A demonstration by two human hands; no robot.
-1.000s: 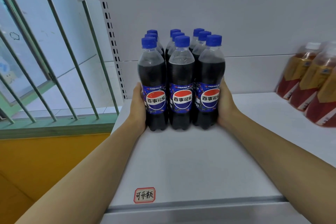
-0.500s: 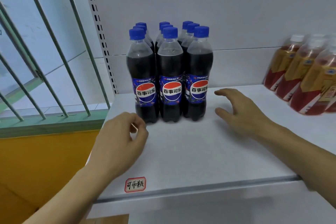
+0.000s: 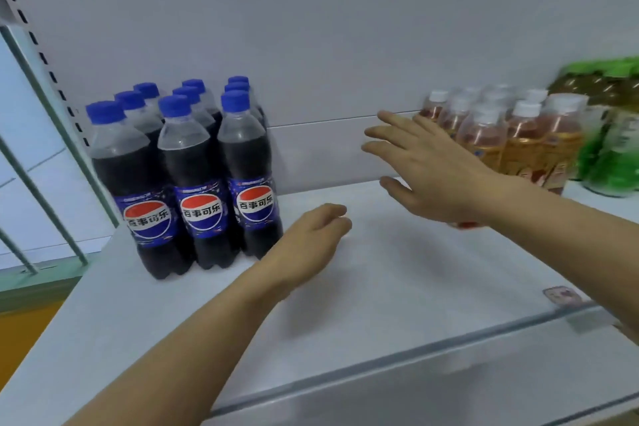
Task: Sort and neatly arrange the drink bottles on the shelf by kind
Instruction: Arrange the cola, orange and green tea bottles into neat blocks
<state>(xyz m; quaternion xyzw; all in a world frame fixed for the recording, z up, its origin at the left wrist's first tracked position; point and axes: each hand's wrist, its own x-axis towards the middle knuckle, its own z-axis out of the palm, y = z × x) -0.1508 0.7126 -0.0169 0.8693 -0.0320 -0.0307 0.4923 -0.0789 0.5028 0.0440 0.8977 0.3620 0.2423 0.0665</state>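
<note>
Several cola bottles [image 3: 202, 180] with blue caps stand in a tight block at the left end of the white shelf [image 3: 397, 287]. A group of amber tea bottles [image 3: 518, 145] with white caps stands at the right, and green bottles [image 3: 612, 156] stand beyond them at the frame edge. My left hand [image 3: 311, 239] hovers just right of the cola block with loosely curled fingers, holding nothing. My right hand [image 3: 425, 166] is spread open in the air, its back close to the tea bottles and hiding the lowest part of the nearest ones.
A perforated shelf upright [image 3: 45, 59] and green window bars [image 3: 52, 156] stand left of the cola. The white back panel [image 3: 328, 45] closes the shelf behind. A small label sticker [image 3: 562, 296] sits near the front rail [image 3: 415, 353].
Both hands let go of the cola block and moved right. The view swung right, bringing the tea and green bottles in. My right hand rose toward the tea bottles.
</note>
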